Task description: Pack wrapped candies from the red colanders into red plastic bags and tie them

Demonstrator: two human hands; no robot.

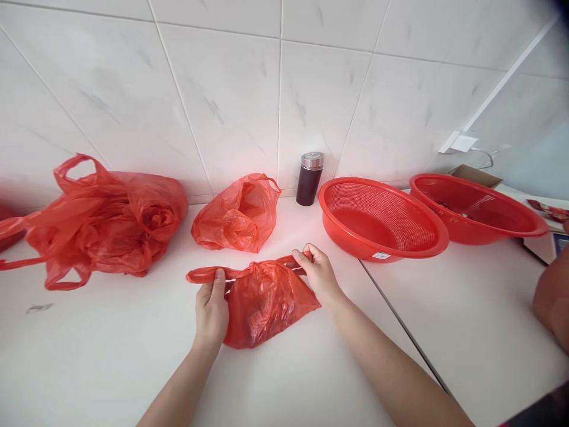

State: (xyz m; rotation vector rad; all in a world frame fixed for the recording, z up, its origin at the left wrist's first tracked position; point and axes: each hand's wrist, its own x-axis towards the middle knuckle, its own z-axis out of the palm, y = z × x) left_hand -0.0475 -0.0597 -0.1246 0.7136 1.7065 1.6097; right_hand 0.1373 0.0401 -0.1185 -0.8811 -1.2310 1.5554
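Observation:
A red plastic bag (271, 302) rests on the white table in front of me, its neck gathered into what looks like a knot, its contents only dimly visible through the film. My left hand (212, 308) is closed on the bag's left handle, thumb on top. At the other side, my right hand (317, 273) pinches the right handle between thumb and fingers. Both handles are drawn out sideways. Just behind stands another red plastic bag (240, 216), crumpled and apart from my hands.
A heap of red plastic bags (111, 219) lies at the left. Against the tiled wall stands a dark flask (309, 181). Two red perforated basins (384, 252), (480, 234) sit at the right. Another person's arm (553, 296) shows at the right edge. A seam crosses the tabletop.

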